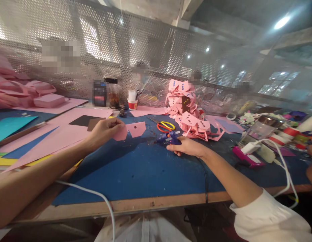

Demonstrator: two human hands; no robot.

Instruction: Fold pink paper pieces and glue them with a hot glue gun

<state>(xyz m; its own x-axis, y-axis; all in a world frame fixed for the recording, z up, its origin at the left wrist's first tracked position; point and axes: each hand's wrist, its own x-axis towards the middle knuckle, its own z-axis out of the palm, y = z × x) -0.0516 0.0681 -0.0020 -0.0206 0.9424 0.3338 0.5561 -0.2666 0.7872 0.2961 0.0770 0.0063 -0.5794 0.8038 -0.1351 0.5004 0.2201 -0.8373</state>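
The left hand (109, 129) has its grip pinched closed on a pink paper cutout (139, 131) with a small dark square, held over the blue tabletop (145, 174). The right hand (184, 147) has its grip wrapped around a dark blue glue gun (172, 137), near the cutout; scissors (167, 126) lie just behind it, beside a heap of dotted pink paper pieces (193, 121).
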